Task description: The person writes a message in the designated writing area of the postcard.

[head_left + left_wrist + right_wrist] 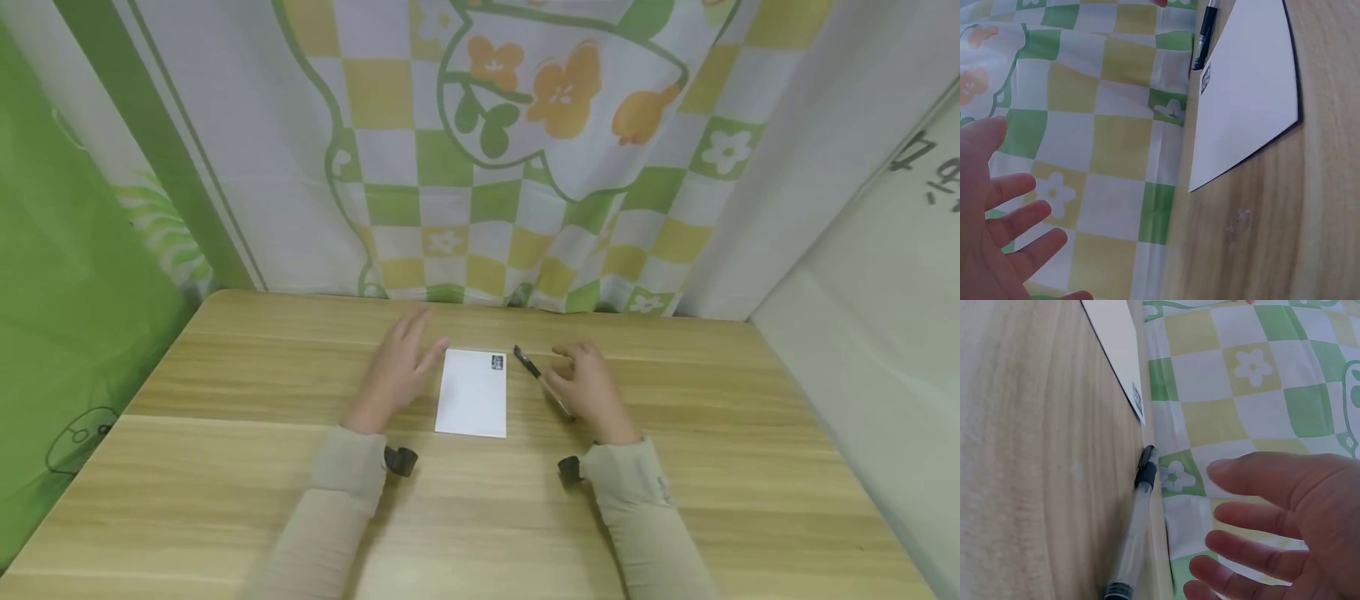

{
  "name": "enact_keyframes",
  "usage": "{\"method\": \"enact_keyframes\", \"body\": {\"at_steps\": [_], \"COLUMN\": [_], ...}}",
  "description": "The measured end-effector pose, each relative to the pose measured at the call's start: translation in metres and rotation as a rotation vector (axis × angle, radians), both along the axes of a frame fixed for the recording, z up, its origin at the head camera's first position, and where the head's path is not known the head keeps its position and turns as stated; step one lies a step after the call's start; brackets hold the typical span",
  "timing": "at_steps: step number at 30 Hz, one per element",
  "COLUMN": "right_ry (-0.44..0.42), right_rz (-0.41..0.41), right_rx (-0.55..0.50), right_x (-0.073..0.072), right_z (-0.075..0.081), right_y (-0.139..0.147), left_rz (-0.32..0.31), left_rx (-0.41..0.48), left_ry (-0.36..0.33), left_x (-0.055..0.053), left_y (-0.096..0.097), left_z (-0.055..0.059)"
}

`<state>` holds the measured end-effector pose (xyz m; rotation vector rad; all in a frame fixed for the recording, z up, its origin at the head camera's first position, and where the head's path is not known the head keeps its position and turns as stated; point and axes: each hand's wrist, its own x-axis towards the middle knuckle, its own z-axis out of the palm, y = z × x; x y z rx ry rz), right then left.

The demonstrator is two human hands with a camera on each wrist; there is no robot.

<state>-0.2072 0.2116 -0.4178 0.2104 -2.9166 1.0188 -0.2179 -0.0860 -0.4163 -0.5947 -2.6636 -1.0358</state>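
A white card with a small dark stamp-like print in its top right corner lies flat on the table. To its right, a pen with a black cap and a clear barrel lies slantwise. My left hand is at the card's left side, fingers spread and nothing in them; the left wrist view shows the hand apart from the card. Close by the pen's right side is my right hand, its fingers loosely bent. In the right wrist view that hand holds nothing and the pen lies beside it.
The wooden table ends at a checked, flowered curtain along its far edge. Green cloth hangs on the left, with a thin dark cable near the table's left edge. A pale wall stands on the right.
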Motion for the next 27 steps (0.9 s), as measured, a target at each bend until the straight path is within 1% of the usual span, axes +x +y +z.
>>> {"method": "enact_keyframes", "body": {"at_steps": [6,10,14,18,22,27], "right_ry": [-0.054,-0.071,-0.067,-0.066,-0.076,-0.092], "right_rz": [0.008,0.028,0.047,0.053,0.060,0.063], "right_rx": [-0.010,-0.007,0.029,0.024,0.010,0.009], "right_x": [0.000,0.000,-0.002,-0.003,-0.003,-0.004], "right_z": [-0.003,-0.004,-0.008,-0.012,-0.012,-0.014], "right_y": [0.002,0.001,-0.001,-0.002,-0.002,-0.003], "left_rz": [-0.012,-0.023,-0.047,-0.065,-0.064,-0.062], "left_rx": [0.067,0.096,0.106,0.121,0.161,0.241], "left_ry": [-0.124,-0.181,-0.208,-0.226,-0.263,-0.305], "left_x": [0.003,0.004,0.003,0.003,0.002,0.001], "left_y": [0.001,0.002,0.004,0.005,0.005,0.004], "left_z": [-0.007,-0.009,-0.012,-0.015,-0.018,-0.022]}}
